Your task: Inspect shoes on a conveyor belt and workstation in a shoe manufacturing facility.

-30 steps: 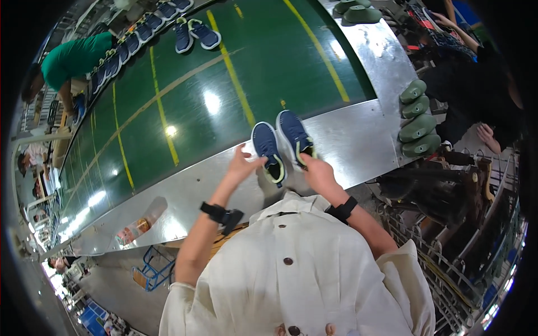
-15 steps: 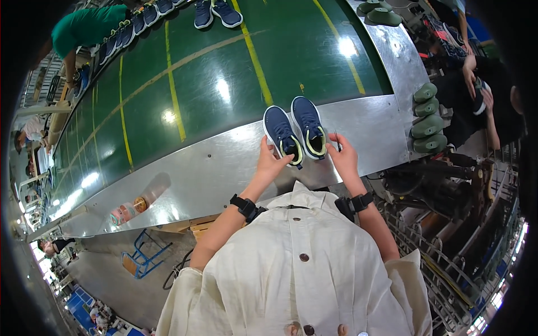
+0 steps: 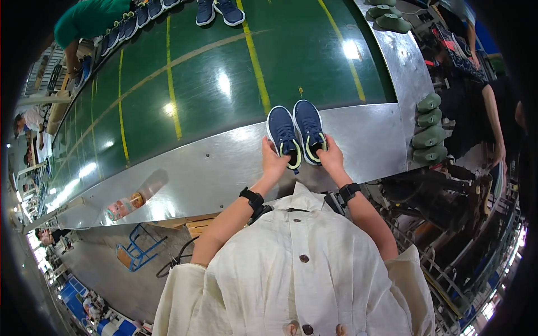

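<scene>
Two navy blue sneakers with white soles and pale yellow-green collar linings stand side by side, toes pointing away from me. The left sneaker (image 3: 281, 124) is held at its heel end by my left hand (image 3: 274, 161), with the thumb at the shoe's opening and the fingers along its outer side. My right hand (image 3: 332, 156) is closed on the heel end of the right sneaker (image 3: 307, 119), its thumb reaching into the collar. Both shoes rest over the edge between the metal ledge (image 3: 230, 147) and the green belt.
A green conveyor belt (image 3: 210, 106) with yellow lines stretches ahead. More navy sneakers (image 3: 228, 12) stand at its far side, near a person in a green shirt (image 3: 84, 22). Olive shoe lasts (image 3: 430, 137) line the right edge. A pinkish bottle (image 3: 124, 207) lies on the ledge at left.
My right hand has moved in from beside the right sneaker and closed on its heel. The two sneakers now stand closer together. At right, a co-worker's hands have moved down.
</scene>
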{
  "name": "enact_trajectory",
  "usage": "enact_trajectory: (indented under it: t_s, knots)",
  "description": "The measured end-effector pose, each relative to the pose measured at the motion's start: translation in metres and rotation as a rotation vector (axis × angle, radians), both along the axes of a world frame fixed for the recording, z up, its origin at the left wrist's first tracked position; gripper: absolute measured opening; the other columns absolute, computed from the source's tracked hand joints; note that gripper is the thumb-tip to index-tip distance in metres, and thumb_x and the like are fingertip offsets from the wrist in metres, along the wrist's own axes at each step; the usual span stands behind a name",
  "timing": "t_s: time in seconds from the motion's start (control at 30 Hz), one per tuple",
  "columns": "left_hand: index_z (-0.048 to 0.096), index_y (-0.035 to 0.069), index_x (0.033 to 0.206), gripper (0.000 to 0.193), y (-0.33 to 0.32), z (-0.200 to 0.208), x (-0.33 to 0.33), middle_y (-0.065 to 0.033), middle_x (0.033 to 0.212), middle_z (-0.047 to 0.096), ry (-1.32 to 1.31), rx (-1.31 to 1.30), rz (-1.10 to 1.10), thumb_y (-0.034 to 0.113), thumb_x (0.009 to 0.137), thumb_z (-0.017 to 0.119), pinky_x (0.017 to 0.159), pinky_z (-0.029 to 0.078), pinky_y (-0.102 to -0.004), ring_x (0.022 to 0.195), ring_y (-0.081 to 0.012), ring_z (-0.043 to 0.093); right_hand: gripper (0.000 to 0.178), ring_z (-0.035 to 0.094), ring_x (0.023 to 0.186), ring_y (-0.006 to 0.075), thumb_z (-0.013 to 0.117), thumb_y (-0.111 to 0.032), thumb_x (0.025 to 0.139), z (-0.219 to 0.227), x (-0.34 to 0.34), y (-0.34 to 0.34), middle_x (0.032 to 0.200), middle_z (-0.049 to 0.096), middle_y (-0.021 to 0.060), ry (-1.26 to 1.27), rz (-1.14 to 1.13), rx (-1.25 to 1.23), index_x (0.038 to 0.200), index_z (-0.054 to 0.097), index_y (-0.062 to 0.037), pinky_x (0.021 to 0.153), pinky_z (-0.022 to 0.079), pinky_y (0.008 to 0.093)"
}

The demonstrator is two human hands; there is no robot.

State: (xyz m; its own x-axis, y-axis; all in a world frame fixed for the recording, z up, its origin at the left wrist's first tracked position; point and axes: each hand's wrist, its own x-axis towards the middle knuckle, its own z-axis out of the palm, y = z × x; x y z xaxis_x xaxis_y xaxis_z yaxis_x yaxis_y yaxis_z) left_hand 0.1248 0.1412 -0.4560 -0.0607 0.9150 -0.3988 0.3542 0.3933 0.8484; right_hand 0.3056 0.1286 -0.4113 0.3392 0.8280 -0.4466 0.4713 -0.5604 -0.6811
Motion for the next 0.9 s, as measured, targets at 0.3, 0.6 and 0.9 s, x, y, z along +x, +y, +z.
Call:
enact_trajectory:
  t_s: [0.3, 0.6, 0.9]
  knots:
    - [0.054, 0.005, 0.101, 0.028, 0.045, 0.115, -0.022, -0.005, 0.09, 0.06, -0.746, -0.219, 0.189, 0.001, 0.074, 0.049, 0.065, 0.049, -0.0248, 0.079, -0.0113, 0.059, 0.02, 0.041, 0.045, 0.0071, 0.051, -0.011, 0.077, 0.069, 0.043, 0.005, 0.067, 0.05, -0.0021, 1.444, -0.495, 0.007, 0.096, 0.048, -0.0154, 0.038, 0.029, 0.0199]
    - [0.053, 0.011, 0.093, 0.027, 0.047, 0.199, -0.026, -0.0009, 0.074, 0.061, -1.101, -0.247, 0.316, 0.031, 0.078, 0.062, 0.049, 0.053, -0.0225, 0.059, -0.0087, 0.06, 0.009, 0.04, 0.043, 0.0094, 0.052, -0.02, 0.079, 0.14, 0.023, 0.012, 0.062, 0.049, -0.0004, 1.847, -0.517, 0.019, 0.085, 0.051, -0.0137, 0.038, 0.029, 0.0212]
    - [0.053, 0.011, 0.1, 0.025, 0.055, 0.187, -0.06, -0.0035, 0.086, 0.062, -1.148, -0.326, 0.0, 0.026, 0.08, 0.058, 0.057, 0.055, -0.028, 0.072, -0.0144, 0.062, 0.017, 0.043, 0.05, 0.0093, 0.053, -0.02, 0.078, 0.153, 0.004, 0.006, 0.073, 0.053, 0.0, 1.767, -0.524, 0.092, 0.094, 0.052, -0.0139, 0.039, 0.03, 0.0214]
